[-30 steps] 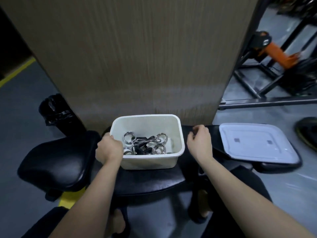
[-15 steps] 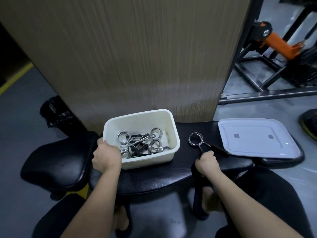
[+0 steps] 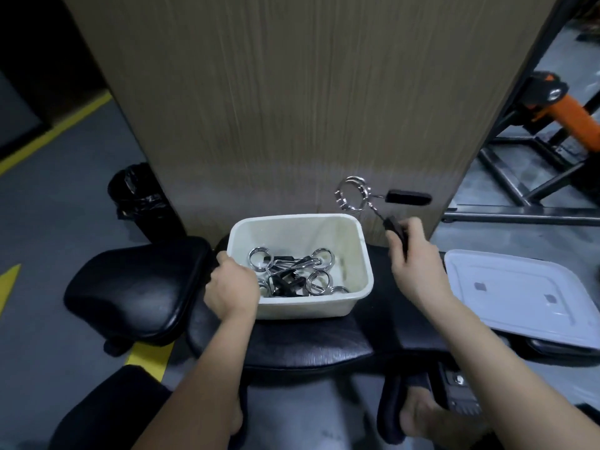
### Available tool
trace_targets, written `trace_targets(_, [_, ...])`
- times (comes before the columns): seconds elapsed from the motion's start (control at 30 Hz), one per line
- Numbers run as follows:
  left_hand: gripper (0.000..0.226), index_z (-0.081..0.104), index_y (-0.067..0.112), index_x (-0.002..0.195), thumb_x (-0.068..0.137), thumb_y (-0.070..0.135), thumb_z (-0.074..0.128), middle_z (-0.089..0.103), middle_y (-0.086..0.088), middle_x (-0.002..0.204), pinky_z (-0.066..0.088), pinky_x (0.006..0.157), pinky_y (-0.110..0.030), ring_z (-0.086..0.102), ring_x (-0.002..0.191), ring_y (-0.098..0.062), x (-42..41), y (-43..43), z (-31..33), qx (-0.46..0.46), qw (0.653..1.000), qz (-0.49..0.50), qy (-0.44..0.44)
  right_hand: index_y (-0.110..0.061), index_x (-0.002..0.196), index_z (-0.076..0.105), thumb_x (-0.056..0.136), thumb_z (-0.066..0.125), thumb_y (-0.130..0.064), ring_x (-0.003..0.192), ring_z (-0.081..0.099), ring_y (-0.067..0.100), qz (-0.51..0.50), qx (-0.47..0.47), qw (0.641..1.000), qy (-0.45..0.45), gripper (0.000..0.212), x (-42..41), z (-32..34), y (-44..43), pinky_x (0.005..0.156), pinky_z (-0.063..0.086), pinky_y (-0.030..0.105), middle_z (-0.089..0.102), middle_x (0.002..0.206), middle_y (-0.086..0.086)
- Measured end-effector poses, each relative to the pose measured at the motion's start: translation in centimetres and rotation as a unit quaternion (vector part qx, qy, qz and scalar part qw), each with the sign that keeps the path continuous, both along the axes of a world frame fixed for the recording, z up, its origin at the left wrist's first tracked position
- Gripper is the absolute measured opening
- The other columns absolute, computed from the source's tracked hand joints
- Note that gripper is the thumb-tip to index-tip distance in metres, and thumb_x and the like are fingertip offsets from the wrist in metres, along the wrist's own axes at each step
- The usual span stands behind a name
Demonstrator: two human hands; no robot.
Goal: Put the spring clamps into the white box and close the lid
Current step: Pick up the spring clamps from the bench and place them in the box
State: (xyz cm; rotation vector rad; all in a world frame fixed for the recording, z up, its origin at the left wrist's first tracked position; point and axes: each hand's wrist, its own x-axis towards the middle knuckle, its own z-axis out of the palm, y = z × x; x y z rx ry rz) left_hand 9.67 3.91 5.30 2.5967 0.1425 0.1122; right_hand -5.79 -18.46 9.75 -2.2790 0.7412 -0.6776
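A white box (image 3: 363, 254) stands open on a black padded bench (image 3: 308, 345). Several chrome spring clamps with black handles (image 3: 289, 274) lie inside it. My left hand (image 3: 232, 287) grips the box's left rim. My right hand (image 3: 410, 251) holds one spring clamp (image 3: 354, 193) by a black handle, raised in the air above and just right of the box's far right corner. The white lid (image 3: 526, 297) lies flat on the bench to the right of my right hand.
A wood-grain panel (image 3: 292, 108) rises right behind the box. A black bin with a bag (image 3: 139, 196) stands on the floor at the left, beside a black padded seat (image 3: 136, 287). Metal frame bars and an orange part (image 3: 571, 121) are at the right.
My right hand has lifted a spring clamp off the bench and raised it toward the box. My left hand stays on the box's left rim.
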Motion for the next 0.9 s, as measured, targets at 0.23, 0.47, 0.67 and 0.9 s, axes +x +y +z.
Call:
trace_targets(0.23, [0.023, 0.054, 0.008, 0.112, 0.094, 0.014, 0.043, 0.068, -0.024, 0.106, 0.048, 0.074, -0.044, 0.065, 0.096, -0.045, 0.1, 0.2, -0.1, -0.006, 1.0, -0.004, -0.012, -0.029, 0.122, 0.071, 0.091, 0.069, -0.023, 0.08, 0.058, 0.015, 0.276, -0.164, 0.943, 0.086, 0.031, 4.8, 1.6, -0.4, 0.074, 0.039, 0.014, 0.052, 0.083, -0.009])
trace_targets(0.47, [0.024, 0.054, 0.01, 0.113, 0.092, 0.016, 0.044, 0.069, -0.019, 0.106, 0.046, 0.071, -0.042, 0.065, 0.095, -0.043, 0.3, 0.1, -0.4, 0.008, 1.0, -0.009, -0.012, -0.027, 0.088, 0.075, 0.074, 0.087, -0.023, 0.057, 0.067, 0.015, 0.278, 0.031, 0.949, 0.146, 0.019, 6.9, 1.9, 0.8, 0.063, 0.055, 0.029, 0.07, 0.074, -0.014])
trace_targets(0.67, [0.024, 0.054, 0.011, 0.112, 0.091, 0.017, 0.044, 0.07, -0.019, 0.104, 0.046, 0.069, -0.041, 0.066, 0.093, -0.042, 0.4, 0.0, -0.5, 0.014, 1.0, -0.009, -0.019, -0.025, 0.103, 0.057, 0.083, 0.077, -0.031, 0.078, 0.067, 0.013, 0.119, 0.121, 0.985, 0.009, 0.029, 8.6, 1.0, 1.3, 0.07, 0.048, 0.027, 0.071, 0.083, -0.005])
trace_targets(0.9, [0.024, 0.052, 0.012, 0.112, 0.092, 0.017, 0.042, 0.07, -0.017, 0.103, 0.046, 0.068, -0.04, 0.066, 0.091, -0.041, 0.7, -0.1, -0.8, 0.023, 1.0, -0.008, -0.018, -0.031, 0.113, 0.071, 0.095, 0.058, -0.034, 0.083, 0.066, 0.024, 0.14, -0.02, 0.989, 0.039, 0.022, 11.9, 1.2, 3.3, 0.073, 0.052, 0.032, 0.072, 0.08, -0.005])
